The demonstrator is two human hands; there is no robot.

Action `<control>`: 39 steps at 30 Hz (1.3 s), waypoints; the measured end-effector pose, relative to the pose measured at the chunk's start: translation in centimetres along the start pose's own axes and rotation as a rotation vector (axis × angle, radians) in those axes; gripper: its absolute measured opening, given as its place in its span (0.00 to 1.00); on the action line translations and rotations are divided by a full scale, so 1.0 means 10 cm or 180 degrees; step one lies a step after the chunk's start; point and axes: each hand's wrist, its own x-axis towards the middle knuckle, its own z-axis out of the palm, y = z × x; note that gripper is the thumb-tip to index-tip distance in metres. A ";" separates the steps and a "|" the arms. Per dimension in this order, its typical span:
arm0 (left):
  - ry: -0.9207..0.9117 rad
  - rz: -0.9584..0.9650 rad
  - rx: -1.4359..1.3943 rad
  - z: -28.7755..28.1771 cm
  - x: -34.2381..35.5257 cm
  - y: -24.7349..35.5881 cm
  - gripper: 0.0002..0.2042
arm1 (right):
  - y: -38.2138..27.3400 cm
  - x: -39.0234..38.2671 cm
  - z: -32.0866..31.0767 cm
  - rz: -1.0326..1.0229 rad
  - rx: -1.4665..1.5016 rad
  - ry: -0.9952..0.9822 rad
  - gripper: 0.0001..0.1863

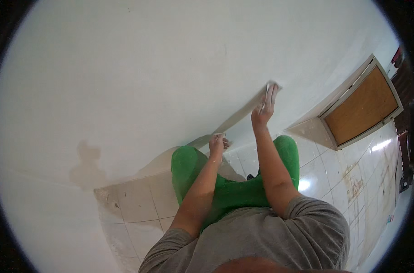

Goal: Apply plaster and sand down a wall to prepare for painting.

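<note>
A white wall (166,77) fills the upper and left parts of the head view. My right hand (265,105) is raised against it at centre right, fingers extended and pressed together over a thin pale pad (268,88), dusted white. Lower and nearer the middle, my left hand (218,146) is beside the wall, fingers curled, with a small pale flat piece (219,135) in its grip. Exactly what either piece is cannot be made out. My green-clad knees (185,165) are bent below both arms, close to the wall's foot.
White floor tiles (137,199), some stained, lie around my legs. To the right, a pale-framed door with a brown panel (359,104) stands in an opening in the wall. Dark objects (403,154) are at the far right rim. Shadows of my arms fall on the wall.
</note>
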 end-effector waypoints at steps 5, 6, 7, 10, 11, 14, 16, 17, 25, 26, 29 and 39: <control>0.0190 -0.0022 0.0052 -0.03 -0.10 0.01 0.12 | 0.00 -0.46 -0.10 0.1457 0.0569 0.0058 0.25; 0.0180 0.0003 0.0049 -0.02 -0.13 0.00 0.11 | 0.03 -0.45 -0.11 0.1476 0.0561 0.0082 0.25; 0.0203 0.0018 0.0071 -0.05 -0.13 0.00 0.11 | -0.05 -0.28 -0.08 0.1356 0.0497 0.0103 0.25; 0.0184 0.0091 0.0179 -0.09 -0.14 -0.05 0.11 | -0.45 0.30 -0.12 0.0541 0.0790 0.0278 0.24; 0.0172 0.0148 0.0178 -0.07 -0.12 -0.04 0.12 | -0.51 0.46 -0.18 0.0242 0.0688 0.0027 0.25; 0.0105 0.0264 0.0045 -0.05 -0.07 -0.05 0.12 | -0.58 0.78 -0.23 -0.0414 0.0479 -0.0357 0.28; 0.0025 0.0291 -0.0078 -0.02 -0.07 -0.05 0.10 | -0.53 0.76 -0.26 -0.0754 0.0334 -0.0497 0.32; 0.0015 0.0290 -0.0028 0.06 -0.12 -0.04 0.10 | -0.39 0.68 -0.30 -0.0686 0.0202 -0.0660 0.33; 0.0042 0.0335 0.0029 0.03 -0.12 -0.07 0.10 | 0.29 -0.29 -0.43 0.0520 0.0373 -0.0914 0.30; -0.0034 0.0361 -0.0003 0.09 -0.14 -0.08 0.10 | 0.37 -0.32 -0.46 0.0614 0.0305 -0.0792 0.29; -0.0157 0.0402 0.0098 0.13 -0.15 -0.08 0.10 | 0.35 -0.17 -0.42 0.0974 0.0212 -0.0675 0.28; -0.0199 0.0403 0.0139 0.02 -0.01 -0.03 0.11 | -0.74 0.46 -0.20 -0.0593 0.0397 -0.0727 0.31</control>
